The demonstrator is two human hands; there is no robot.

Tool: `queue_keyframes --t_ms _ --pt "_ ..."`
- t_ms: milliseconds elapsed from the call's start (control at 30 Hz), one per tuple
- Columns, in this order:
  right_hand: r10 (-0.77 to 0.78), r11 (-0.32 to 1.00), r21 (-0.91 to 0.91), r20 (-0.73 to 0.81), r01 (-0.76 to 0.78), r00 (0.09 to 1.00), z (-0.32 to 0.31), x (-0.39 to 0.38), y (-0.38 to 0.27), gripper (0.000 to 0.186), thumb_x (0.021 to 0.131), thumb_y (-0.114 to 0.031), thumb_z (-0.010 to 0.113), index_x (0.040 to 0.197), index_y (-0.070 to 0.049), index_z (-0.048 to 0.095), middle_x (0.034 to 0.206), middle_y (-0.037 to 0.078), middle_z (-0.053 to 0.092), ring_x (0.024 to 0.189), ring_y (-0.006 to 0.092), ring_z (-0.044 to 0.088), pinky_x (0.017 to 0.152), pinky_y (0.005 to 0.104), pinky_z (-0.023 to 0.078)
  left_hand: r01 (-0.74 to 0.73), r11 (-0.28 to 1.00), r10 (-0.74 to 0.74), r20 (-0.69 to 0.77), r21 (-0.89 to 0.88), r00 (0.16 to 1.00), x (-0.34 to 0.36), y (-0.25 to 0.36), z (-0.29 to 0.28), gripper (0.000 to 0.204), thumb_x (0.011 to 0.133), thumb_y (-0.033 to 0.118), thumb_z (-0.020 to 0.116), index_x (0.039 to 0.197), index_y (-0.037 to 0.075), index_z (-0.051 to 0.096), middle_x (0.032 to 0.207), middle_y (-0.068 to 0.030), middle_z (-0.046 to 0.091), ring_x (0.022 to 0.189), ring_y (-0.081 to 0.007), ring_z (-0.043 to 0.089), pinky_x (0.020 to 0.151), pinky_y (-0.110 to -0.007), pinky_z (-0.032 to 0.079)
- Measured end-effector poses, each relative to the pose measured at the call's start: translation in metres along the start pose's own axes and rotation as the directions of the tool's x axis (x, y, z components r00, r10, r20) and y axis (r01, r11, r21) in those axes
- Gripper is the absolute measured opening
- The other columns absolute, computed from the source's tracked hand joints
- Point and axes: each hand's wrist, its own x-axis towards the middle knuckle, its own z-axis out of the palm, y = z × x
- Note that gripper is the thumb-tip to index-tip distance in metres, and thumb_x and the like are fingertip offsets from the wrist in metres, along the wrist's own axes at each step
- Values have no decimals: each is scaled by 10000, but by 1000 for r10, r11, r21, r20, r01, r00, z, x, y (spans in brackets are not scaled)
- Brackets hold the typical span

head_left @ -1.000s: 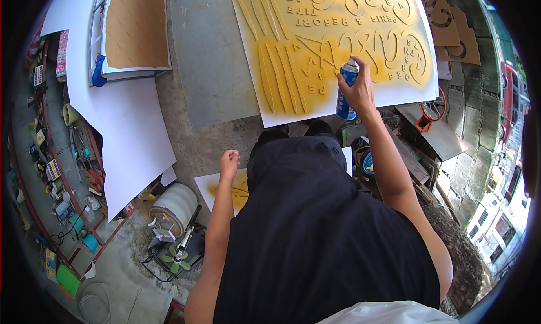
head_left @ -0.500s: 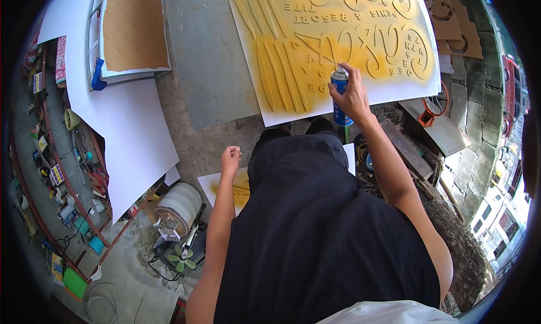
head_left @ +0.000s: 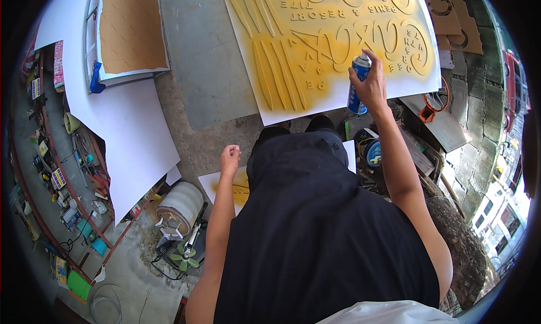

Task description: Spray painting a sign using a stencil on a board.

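Note:
My right hand point(head_left: 373, 87) grips a blue spray can point(head_left: 356, 103) upright, with a finger on its top nozzle. The can is held over the lower edge of a white sheet point(head_left: 332, 112) lying ahead of me. Raised letters and long leaf-like strips point(head_left: 276, 76) stand out on that sheet, coated in yellow-gold paint that fades toward the white border. At my left side hangs my left hand point(head_left: 230, 159), its fingers curled; whether anything is in them is hidden. Near it lies a smaller white sheet point(head_left: 209, 183) with yellow paint, partly behind my body.
A grey metal plate point(head_left: 208, 59) lies left of the painted sheet. Further left are a large white board point(head_left: 132, 132) and a brown panel point(head_left: 132, 31). Beside my left arm stand a drum point(head_left: 180, 208) and a small green fan point(head_left: 185, 257). An orange hoop point(head_left: 431, 112) is at right.
My right hand has moved to the right with the spray can, which now tilts slightly. My left hand has barely moved.

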Motion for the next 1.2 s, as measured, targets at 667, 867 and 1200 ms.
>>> queue_keyframes --t_ms 667,867,1200 --pt "56 995 83 58 -61 997 38 5 -24 678 907 -289 790 1481 -157 453 1266 271 573 1068 497 661 908 556 556 14 999 -15 18 29 1000 -4 10 0 190 1061 187 634 1159 36 693 1006 -33 711 889 -111 663 734 -268 520" --pt "-40 991 128 52 33 998 48 15 -45 683 894 -268 807 1473 -164 460 1245 268 568 1026 499 668 887 550 563 13 999 -14 17 42 1000 -3 12 1 191 1060 182 631 1164 35 697 993 -33 712 887 -110 663 730 -270 519" --pt "-22 997 73 75 17 997 45 21 -43 685 894 -270 805 1477 -177 459 1222 262 568 1010 496 669 870 554 564 15 1000 -16 12 23 1000 -6 12 0 196 1060 194 634 1161 40 699 976 -36 709 861 -114 647 728 -272 511"
